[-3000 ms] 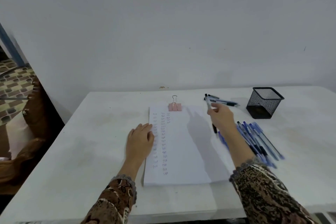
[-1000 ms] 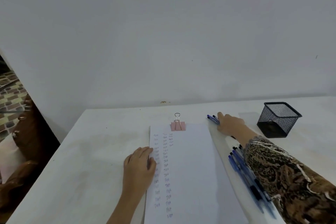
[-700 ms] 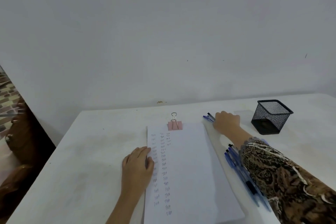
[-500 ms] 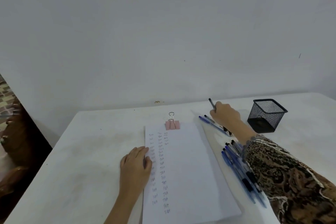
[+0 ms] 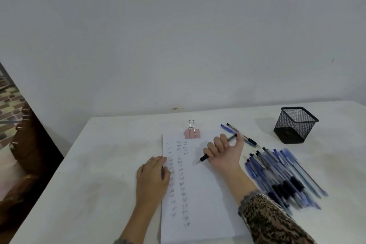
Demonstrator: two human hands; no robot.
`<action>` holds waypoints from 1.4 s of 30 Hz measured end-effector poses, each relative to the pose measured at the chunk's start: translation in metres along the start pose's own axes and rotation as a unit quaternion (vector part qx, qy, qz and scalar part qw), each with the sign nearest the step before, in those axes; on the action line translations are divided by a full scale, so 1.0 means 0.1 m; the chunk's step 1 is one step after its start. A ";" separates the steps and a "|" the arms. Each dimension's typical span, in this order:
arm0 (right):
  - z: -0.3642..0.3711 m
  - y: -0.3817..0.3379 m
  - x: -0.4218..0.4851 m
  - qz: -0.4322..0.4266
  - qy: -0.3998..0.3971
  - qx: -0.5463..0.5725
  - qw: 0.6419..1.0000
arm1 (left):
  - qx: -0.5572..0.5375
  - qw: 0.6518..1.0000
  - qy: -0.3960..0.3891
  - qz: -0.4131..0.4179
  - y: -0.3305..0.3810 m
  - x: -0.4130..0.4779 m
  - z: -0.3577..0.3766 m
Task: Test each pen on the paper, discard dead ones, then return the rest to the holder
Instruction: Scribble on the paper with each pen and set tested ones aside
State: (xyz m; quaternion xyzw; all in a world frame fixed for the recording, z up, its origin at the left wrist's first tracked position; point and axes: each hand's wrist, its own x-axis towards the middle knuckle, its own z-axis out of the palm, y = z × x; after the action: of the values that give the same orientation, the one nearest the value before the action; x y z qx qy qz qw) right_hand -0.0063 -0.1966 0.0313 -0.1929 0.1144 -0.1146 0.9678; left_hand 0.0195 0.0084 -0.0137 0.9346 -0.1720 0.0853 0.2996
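Note:
A white sheet of paper (image 5: 200,194) with columns of small test marks lies on the table, clipped at its top by a pink binder clip (image 5: 192,132). My left hand (image 5: 153,176) rests flat on the paper's left edge. My right hand (image 5: 225,150) grips a black pen (image 5: 204,158) over the upper right of the paper, tip pointing down-left just above the sheet. Two pens (image 5: 229,129) lie behind that hand. A pile of several blue and black pens (image 5: 283,174) lies to the right. The black mesh holder (image 5: 295,125) stands at the far right and looks empty.
The white table (image 5: 99,164) runs to a plain wall behind. Its left edge drops off beside dark wooden furniture (image 5: 25,154) and a patterned floor. My right patterned sleeve (image 5: 273,222) crosses the lower right, next to the pen pile.
My right hand picked a black pen from the small group near the holder and brought it back left over the paper. My left hand stayed on the paper's edge.

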 end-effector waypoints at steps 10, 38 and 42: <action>0.04 0.13 0.12 -0.030 0.017 0.032 0.999 | 0.006 1.000 0.009 0.005 -0.02 -0.01 0.02; 0.08 0.50 0.20 -0.173 0.012 -0.568 0.804 | 0.004 1.000 -0.002 0.001 0.03 -0.01 -0.01; 0.06 0.52 0.22 -0.175 0.008 -0.582 0.794 | 0.006 1.000 -0.006 -0.001 0.04 -0.02 -0.02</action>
State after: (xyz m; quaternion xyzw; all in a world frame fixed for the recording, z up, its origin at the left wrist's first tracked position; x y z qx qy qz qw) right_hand 0.0255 -0.1541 0.0120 -0.7357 0.1317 -0.1951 0.6350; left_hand 0.0163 0.0070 -0.0101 0.9372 -0.1721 0.0798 0.2928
